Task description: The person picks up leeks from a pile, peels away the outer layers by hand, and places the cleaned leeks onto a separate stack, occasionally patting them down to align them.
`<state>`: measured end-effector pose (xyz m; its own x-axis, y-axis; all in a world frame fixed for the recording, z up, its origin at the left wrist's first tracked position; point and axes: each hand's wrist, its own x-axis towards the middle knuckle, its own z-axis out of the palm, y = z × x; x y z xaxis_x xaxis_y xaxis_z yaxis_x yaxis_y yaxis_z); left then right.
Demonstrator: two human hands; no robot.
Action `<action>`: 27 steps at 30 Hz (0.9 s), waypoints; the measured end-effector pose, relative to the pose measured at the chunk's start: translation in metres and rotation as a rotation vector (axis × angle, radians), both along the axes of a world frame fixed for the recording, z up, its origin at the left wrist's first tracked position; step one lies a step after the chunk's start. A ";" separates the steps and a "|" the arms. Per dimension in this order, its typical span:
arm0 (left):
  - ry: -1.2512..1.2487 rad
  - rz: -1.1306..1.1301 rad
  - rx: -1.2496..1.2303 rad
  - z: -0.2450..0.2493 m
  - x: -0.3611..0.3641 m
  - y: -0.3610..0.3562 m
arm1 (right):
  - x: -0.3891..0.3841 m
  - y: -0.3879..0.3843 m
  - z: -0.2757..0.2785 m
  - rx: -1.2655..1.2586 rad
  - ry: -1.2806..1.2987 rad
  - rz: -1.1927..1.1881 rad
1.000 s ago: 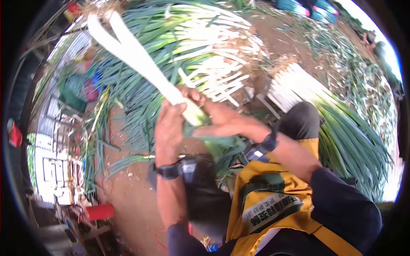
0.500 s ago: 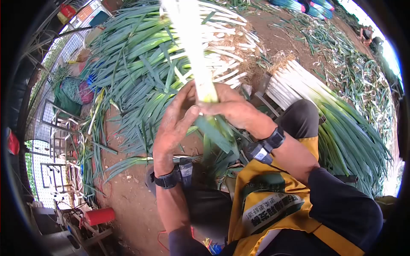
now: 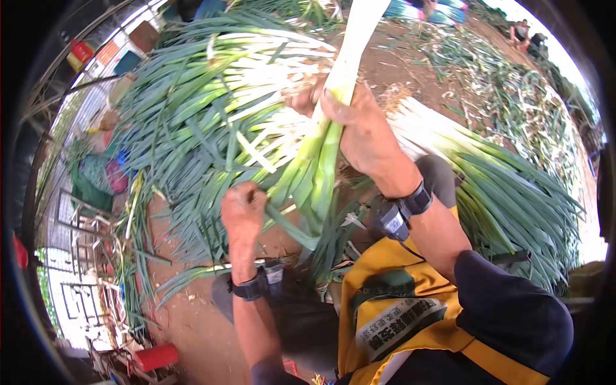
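My right hand (image 3: 359, 128) is wrapped round a thick leek (image 3: 316, 154), at the place where its white shank turns green. The overexposed white end points up and away, and the green leaves hang down toward my knees. Lower left, my left hand (image 3: 244, 208) is closed, with its fingertips at a bent outer leaf (image 3: 292, 226) of the same leek. Behind both hands lies a big heap of leeks (image 3: 192, 109), white ends to the right. Beside my right knee rests a bundle of leeks (image 3: 494, 173) with roots still on.
Leaf scraps (image 3: 507, 96) cover the ground at the right. Metal racks (image 3: 80, 276) and a red cylinder (image 3: 156, 357) stand at the left. Another person (image 3: 520, 33) is at the far upper right. Tied bundles (image 3: 443, 11) lie at the back.
My hands were together round the leek and have separated. My left hand has moved down and left and closed; my right hand has gone up and right with the leek, which now tilts right.
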<state>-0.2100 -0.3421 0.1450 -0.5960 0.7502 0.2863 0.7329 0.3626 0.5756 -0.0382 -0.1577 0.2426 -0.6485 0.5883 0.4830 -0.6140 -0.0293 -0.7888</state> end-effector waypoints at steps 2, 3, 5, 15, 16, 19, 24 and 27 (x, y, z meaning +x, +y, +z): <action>0.056 0.091 -0.195 -0.014 -0.014 -0.002 | 0.016 0.016 0.022 -0.027 0.077 -0.017; 0.050 0.121 -0.220 -0.025 -0.024 -0.004 | 0.032 0.028 0.036 0.009 0.063 -0.029; 0.041 0.183 -0.269 -0.044 -0.040 -0.007 | 0.065 0.060 0.066 0.124 0.178 -0.046; -0.040 -0.050 -0.455 -0.044 -0.020 0.021 | 0.220 0.103 0.264 0.950 -0.067 -1.162; -0.050 -0.053 -0.462 -0.044 -0.019 0.025 | 0.240 0.093 0.273 1.119 -0.356 -1.194; -0.090 -0.064 -0.507 -0.046 -0.016 0.034 | 0.296 0.112 0.274 1.454 -0.911 -1.285; -0.057 -0.200 -0.474 -0.070 -0.014 0.044 | 0.382 0.197 0.207 1.582 -1.630 -1.168; -0.190 -0.350 -0.416 -0.084 -0.010 0.054 | 0.385 0.222 0.134 1.240 -1.882 -0.762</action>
